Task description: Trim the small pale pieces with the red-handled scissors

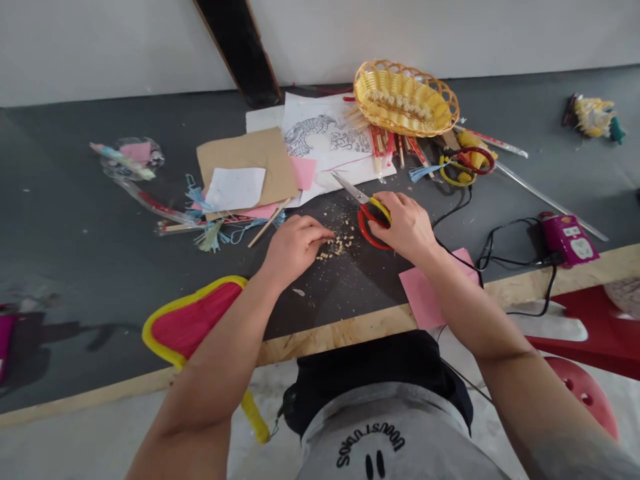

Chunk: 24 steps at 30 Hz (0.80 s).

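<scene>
My left hand [299,245] rests low over the table with thumb and fingers pinched together at the edge of a pile of small cut wooden bits [339,247]. Whatever sits between those fingertips is too small to make out. To the right of the pile, my right hand [406,223] is closed on the red and yellow handles of a pair of scissors [355,190]. The blades point away to the upper left, toward a sheet of paper with a dragon line drawing [320,133]. A thin wooden stick [269,223] lies just beyond my left hand.
A yellow woven basket [400,100] stands at the back among red-wrapped sticks. Brown card [245,157], light blue tassels [210,237] and pink paper [423,293] lie around. A red fan shape with yellow edging [195,317] overhangs the front edge. A cable runs to a purple power box [570,240].
</scene>
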Motion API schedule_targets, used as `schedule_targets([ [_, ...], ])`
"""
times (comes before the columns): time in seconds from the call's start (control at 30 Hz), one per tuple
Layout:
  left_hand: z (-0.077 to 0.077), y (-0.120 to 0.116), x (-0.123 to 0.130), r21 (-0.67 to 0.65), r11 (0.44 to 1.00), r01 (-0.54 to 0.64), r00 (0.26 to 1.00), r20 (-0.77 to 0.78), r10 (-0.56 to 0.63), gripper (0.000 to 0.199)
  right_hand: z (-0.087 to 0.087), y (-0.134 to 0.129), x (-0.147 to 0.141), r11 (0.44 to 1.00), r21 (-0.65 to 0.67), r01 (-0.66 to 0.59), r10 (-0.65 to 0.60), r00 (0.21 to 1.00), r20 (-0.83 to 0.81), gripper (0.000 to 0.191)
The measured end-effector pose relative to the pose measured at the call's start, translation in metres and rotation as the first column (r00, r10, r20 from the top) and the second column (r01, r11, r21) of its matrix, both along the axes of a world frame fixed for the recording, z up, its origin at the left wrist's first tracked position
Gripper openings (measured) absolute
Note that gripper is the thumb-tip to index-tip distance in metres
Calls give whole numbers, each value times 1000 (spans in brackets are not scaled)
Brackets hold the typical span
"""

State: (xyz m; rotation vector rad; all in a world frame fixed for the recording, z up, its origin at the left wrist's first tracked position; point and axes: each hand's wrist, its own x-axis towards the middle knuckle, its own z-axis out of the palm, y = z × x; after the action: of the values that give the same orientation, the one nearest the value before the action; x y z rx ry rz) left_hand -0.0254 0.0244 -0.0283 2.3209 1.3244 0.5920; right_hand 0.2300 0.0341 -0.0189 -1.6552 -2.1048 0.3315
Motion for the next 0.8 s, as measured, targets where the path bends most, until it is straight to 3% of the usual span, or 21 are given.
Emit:
schedule_targets([
  [0.1, 2, -1, 2, -8, 1000, -6, 1000, -1, 6, 23, 1, 0, 0, 1000, -30, 10, -19, 949, -314, 39],
  [0.23, 10, -4, 6, -40, 997, -64, 996, 63, 66, 20, 1, 3, 1, 994, -74, -76, 2, 715, -699, 52],
  [0.33, 14, -6, 6, -57, 991, -117, 974, 190, 126, 16, 5, 4, 5, 972, -145, -182, -1, 619, -785, 68],
  [0.47, 15, -8, 7, -229, 962, -152, 908, 352, 227, 13, 5, 3, 10, 931, -185, -314, 49, 610, -791, 82],
  [0.57, 15, -8, 10, -440, 884, -157, 753, 526, 396, 17, 4, 0, 10, 945, -125, -303, 118, 670, -733, 88],
  [0.67, 18, -8, 13, -624, 781, -11, 482, 681, 551, 22, 5, -5, 6, 977, -26, -212, 159, 805, -571, 85],
  [0.73, 21, -9, 14, -672, 732, 110, 330, 719, 611, 25, 7, -9, 2, 974, 52, -220, 222, 879, -423, 77],
  [0.8, 23, -9, 15, -682, 707, 187, 256, 729, 635, 27, 9, -15, -4, 953, 113, -281, 302, 906, -296, 69],
])
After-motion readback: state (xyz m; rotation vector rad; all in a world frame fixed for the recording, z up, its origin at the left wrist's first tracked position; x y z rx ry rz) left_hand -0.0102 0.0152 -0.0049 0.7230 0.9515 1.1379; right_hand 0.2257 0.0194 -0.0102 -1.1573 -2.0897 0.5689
